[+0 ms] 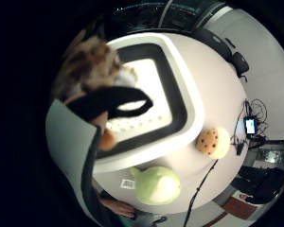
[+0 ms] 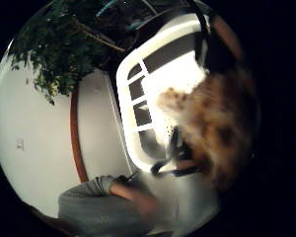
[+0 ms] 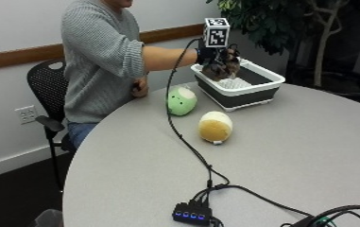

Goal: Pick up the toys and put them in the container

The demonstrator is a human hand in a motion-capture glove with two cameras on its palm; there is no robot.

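A fuzzy brown-and-tan plush toy (image 3: 221,69) hung from the gloved right hand (image 3: 212,55), fingers curled round it, above the near end of the white-and-black rectangular container (image 3: 264,90); which way it pointed could not be told. Two more toys lay on the round grey desk (image 3: 293,156): one green round plush (image 3: 181,100) and one yellow round plush (image 3: 215,126), near each other. In the little-finger palm view, the brown toy (image 1: 87,66) sat close to the palm over the container (image 1: 180,101). In the thumb-side view, the toy (image 2: 214,121) overlapped the container's rim (image 2: 126,94).

A furry brown toy (image 2: 222,123) hangs over the white container (image 2: 133,106); a leafy plant (image 2: 54,49) stands beside the container.
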